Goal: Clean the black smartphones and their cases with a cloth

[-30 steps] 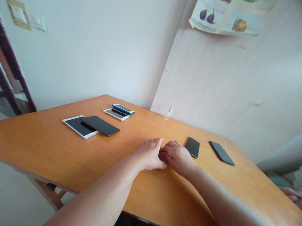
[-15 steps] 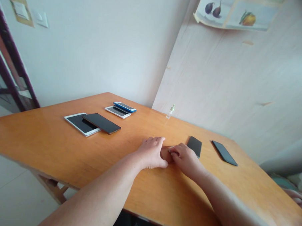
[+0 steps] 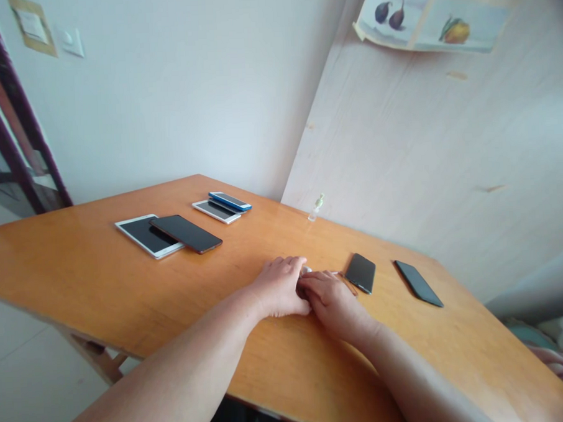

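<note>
My left hand (image 3: pixel 281 287) rests low over the table, thumb and fingers curved around a small dark object that is mostly hidden. A whitish bit (image 3: pixel 305 270) shows between the hands. Pressed close against it from the right, my right hand (image 3: pixel 330 297) has its fingers curled over the same spot; what they grip cannot be made out. Past the right knuckles a thin, reddish-edged outline (image 3: pixel 349 283) pokes out, perhaps of a clear flat piece. Just beyond lies a black phone (image 3: pixel 361 273), face up.
Farther right is another dark phone (image 3: pixel 418 283). At left a large black phone (image 3: pixel 187 233) overlaps a white tablet (image 3: pixel 145 235). Behind them a blue-edged phone (image 3: pixel 229 201) leans on a white phone (image 3: pixel 216 211). A small pump bottle (image 3: pixel 315 208) stands near the wall on the wooden table (image 3: pixel 264 236).
My right hand has shifted left, closing up to my left hand. The reddish-edged outline now shows to its right, and the whitish bit has appeared between the hands. The view has shifted slightly.
</note>
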A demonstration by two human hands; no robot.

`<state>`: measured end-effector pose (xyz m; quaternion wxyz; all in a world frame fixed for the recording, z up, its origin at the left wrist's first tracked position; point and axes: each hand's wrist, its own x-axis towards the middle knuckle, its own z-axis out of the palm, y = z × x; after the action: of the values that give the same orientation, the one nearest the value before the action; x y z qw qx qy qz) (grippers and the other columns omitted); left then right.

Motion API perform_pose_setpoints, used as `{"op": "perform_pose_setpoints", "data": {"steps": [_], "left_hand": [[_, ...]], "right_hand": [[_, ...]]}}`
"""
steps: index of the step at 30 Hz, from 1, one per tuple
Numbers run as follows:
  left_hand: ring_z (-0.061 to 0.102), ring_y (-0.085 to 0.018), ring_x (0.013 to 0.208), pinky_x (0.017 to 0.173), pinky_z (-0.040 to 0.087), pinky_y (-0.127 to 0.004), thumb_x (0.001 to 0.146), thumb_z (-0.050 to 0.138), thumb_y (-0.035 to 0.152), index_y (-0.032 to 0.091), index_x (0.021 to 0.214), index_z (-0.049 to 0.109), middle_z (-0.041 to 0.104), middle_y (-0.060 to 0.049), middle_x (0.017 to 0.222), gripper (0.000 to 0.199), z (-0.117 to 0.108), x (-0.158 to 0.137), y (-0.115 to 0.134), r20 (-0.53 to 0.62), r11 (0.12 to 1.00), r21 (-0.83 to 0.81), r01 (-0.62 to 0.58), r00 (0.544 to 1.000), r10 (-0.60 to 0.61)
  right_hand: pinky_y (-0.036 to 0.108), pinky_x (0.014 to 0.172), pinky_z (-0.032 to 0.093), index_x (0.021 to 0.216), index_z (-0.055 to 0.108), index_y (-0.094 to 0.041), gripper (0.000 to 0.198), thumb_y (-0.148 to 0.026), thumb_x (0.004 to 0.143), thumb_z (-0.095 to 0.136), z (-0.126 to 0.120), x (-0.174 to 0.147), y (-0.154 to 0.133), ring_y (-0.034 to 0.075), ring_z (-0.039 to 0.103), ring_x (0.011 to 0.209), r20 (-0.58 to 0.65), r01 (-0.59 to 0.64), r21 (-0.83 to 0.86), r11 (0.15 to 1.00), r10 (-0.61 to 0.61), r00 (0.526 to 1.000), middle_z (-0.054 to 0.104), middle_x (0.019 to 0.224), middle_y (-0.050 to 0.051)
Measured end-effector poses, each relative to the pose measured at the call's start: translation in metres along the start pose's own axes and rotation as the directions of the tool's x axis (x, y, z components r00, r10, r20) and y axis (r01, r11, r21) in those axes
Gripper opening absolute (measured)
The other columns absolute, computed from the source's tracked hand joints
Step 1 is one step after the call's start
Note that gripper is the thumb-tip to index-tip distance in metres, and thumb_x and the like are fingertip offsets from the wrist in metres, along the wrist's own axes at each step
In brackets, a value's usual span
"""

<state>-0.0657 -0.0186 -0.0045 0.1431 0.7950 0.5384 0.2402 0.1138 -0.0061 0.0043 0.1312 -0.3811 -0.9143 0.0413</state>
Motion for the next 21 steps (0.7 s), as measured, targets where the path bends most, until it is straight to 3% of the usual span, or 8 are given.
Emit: {"op": "perform_pose_setpoints", "data": {"steps": [3,7,10,15,19,21], "left_hand": [[0.055,-0.034,0.115,0.095,0.044,-0.042,0.059,0.070,0.043,0.020,0.132,0.042,0.060,-0.012,0.124,0.082,0.000,0.000,0.000,0.005,1.000,0.002,-0.001,1.000,0.001],[0.052,-0.034,0.119,0.097,0.043,-0.043,0.058,0.072,0.046,0.019,0.134,0.041,0.058,-0.012,0.128,0.087,-0.003,-0.001,0.001,0.022,1.000,-0.002,0.015,1.000,-0.015],[0.051,-0.033,0.121,0.098,0.042,-0.042,0.058,0.072,0.046,0.019,0.137,0.039,0.057,-0.011,0.130,0.090,-0.004,-0.002,0.002,0.037,1.000,-0.018,0.025,0.999,-0.025],[0.050,-0.033,0.122,0.098,0.042,-0.040,0.057,0.073,0.046,0.020,0.137,0.040,0.056,-0.011,0.132,0.091,-0.004,-0.002,0.001,0.036,0.999,-0.023,0.026,0.999,-0.026],[0.050,-0.033,0.122,0.098,0.042,-0.040,0.060,0.071,0.047,0.020,0.137,0.039,0.057,-0.011,0.131,0.088,-0.002,0.000,0.000,0.035,1.000,-0.020,0.015,0.999,-0.014],[0.051,-0.033,0.121,0.097,0.042,-0.040,0.059,0.072,0.048,0.020,0.136,0.040,0.058,-0.011,0.130,0.088,-0.002,0.000,-0.001,0.031,1.000,-0.013,0.014,0.999,-0.014]], "right_hand": [[0.028,0.087,0.041,0.105,0.070,-0.026,0.031,-0.017,0.092,0.043,-0.002,0.001,0.002,0.017,0.058,0.093,0.004,-0.035,-0.065,0.997,0.035,0.999,0.069,0.101,0.003],[0.030,0.079,0.041,0.099,0.071,-0.023,0.027,-0.021,0.091,0.045,-0.013,-0.010,0.032,0.021,0.057,0.093,-0.056,-0.300,-0.257,0.919,0.295,0.954,0.068,0.094,0.007],[0.029,0.070,0.039,0.090,0.070,-0.021,0.022,-0.018,0.085,0.048,-0.021,-0.022,0.045,0.021,0.058,0.086,-0.040,-0.418,-0.272,0.867,0.424,0.905,0.067,0.090,0.007],[0.025,0.068,0.039,0.082,0.066,-0.021,0.014,-0.021,0.081,0.052,-0.027,-0.030,0.053,0.016,0.058,0.076,0.063,-0.358,0.012,0.934,0.357,0.932,0.065,0.081,0.002],[0.027,0.065,0.037,0.076,0.066,-0.020,0.013,-0.026,0.080,0.056,-0.025,-0.027,0.057,0.018,0.057,0.075,-0.065,-0.476,-0.057,0.878,0.472,0.879,0.065,0.080,0.004],[0.027,0.065,0.038,0.072,0.066,-0.019,0.014,-0.024,0.080,0.055,-0.022,-0.024,0.048,0.018,0.057,0.076,-0.079,-0.445,-0.036,0.895,0.441,0.894,0.065,0.079,0.005]]}}
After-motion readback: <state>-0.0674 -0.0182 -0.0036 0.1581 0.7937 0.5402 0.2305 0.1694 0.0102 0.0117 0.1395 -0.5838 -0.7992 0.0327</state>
